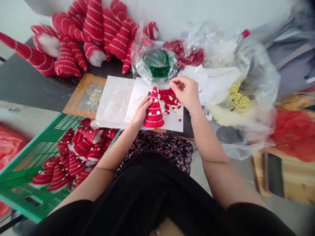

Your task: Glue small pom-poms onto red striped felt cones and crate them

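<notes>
My left hand [142, 111] is closed on the side of a red knitted cone [155, 117] with white stitched rings, standing upright on white paper [131, 108]. Several yellow and white pompoms dot its surface, and a dark green one shows by my fingers near the tip. To the right of the cone lies a loose pile of red pompoms [167, 96] with some yellow ones among them. Raised above that pile, my right hand [185, 91] has its thumb and forefinger pinched together. What the pinch holds, if anything, is too small to make out.
Striped red stuffed cones [95, 24] are heaped at the back left. A green crate [52, 134] holds more decorated cones. Behind the paper sits a plastic bag of green pompoms [157, 65]; yellow pompoms [238, 95] lie in a clear bag at right. A phone [274, 173] rests on wood.
</notes>
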`<state>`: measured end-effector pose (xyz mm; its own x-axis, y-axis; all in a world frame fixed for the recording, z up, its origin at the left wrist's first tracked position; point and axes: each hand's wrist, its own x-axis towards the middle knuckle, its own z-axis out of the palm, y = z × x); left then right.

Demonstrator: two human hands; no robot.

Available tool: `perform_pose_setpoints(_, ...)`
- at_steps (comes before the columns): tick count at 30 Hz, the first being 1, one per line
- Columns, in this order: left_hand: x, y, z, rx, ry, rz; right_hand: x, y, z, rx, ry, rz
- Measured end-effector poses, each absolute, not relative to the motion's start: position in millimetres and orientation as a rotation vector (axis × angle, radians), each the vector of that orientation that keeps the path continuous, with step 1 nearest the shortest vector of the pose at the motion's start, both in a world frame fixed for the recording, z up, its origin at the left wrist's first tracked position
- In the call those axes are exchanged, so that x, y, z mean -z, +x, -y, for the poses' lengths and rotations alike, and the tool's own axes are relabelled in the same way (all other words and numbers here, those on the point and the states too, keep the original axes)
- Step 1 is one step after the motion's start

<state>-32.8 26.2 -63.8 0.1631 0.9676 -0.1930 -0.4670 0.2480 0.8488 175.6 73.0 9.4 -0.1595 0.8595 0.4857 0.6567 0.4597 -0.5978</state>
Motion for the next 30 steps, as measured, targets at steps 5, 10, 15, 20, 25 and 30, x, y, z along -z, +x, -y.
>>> perform_pose_setpoints(5, 60, -36, -24, -1.119, 0.505, -0.996, -13, 180, -134, -0.261, -1.485, 1.947)
perform_pose_setpoints(10, 59, -37, -22, -1.126, 0.482, -0.955, -24, 151, -189, -0.247, -1.636, 2.07)
perform_pose_setpoints(15, 59, -38, -21, -1.137, 0.435, -0.987, -7, 125, -217, -0.362, -1.698, 2.217)
perform_pose_setpoints(20, 57, -38, -22, -1.126, 0.443, -0.99, 16, 123, -221, -0.485, -1.784, 2.194)
perform_pose_setpoints(25, 57, -38, -21, -1.131, 0.45, -0.971, 10, 143, -217, -0.477, -1.749, 1.951)
perform_pose_setpoints(30, 61, -38, -21, -1.14, 0.498, -0.968, -1, 174, -175, -0.583, -1.608, 1.751)
